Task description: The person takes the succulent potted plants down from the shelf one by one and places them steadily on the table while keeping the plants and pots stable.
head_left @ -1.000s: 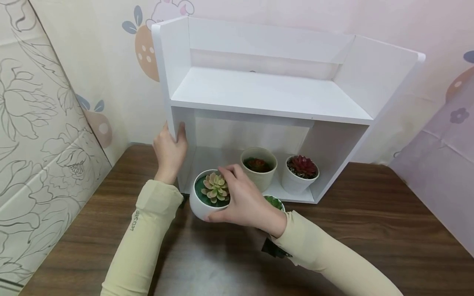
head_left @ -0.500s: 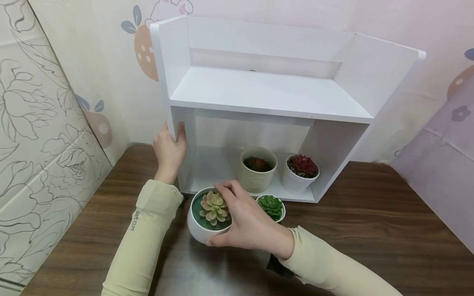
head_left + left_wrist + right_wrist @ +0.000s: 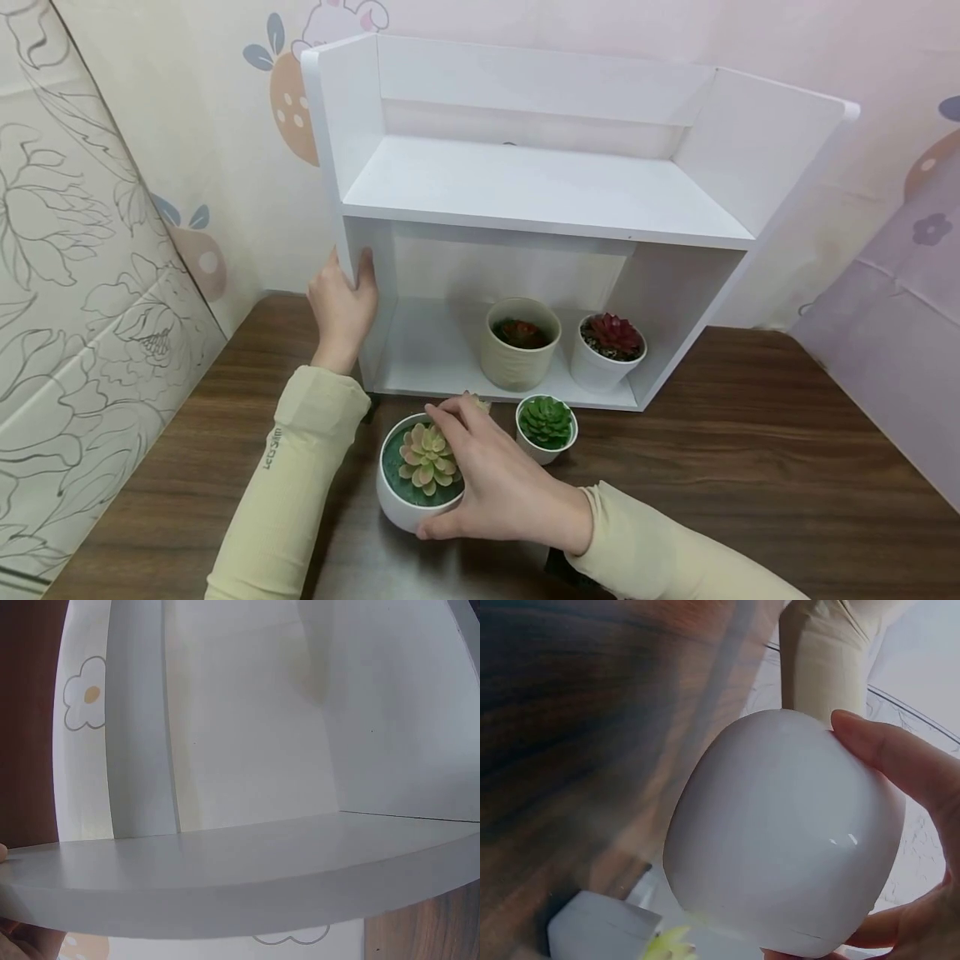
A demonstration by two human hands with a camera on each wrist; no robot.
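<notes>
My right hand (image 3: 498,479) holds a round white pot (image 3: 780,832) by its rim and side, thumb toward me. In the pot stands a pale green, pink-tipped succulent (image 3: 429,458), partly behind the fingers. The head view has this pot over the tabletop in front of the shelf. My left hand (image 3: 342,312) grips the left side panel of the white two-tier shelf (image 3: 525,187), thumb on the inner face. Just beyond my right hand, a small white pot (image 3: 542,452) with a green succulent stands before the shelf. Yellowish leaf tips (image 3: 481,403) peek out behind my right fingers.
Inside the lower tier stand a cream pot (image 3: 517,362) with a reddish plant and a white pot (image 3: 600,371) with a dark red succulent. The shelf stands on a dark wood table (image 3: 772,450) against a patterned wall covering (image 3: 217,125).
My right hand has drawn the round pot with the pale succulent toward me, away from the shelf's front edge, uncovering the small green succulent. My left hand keeps its place on the panel.
</notes>
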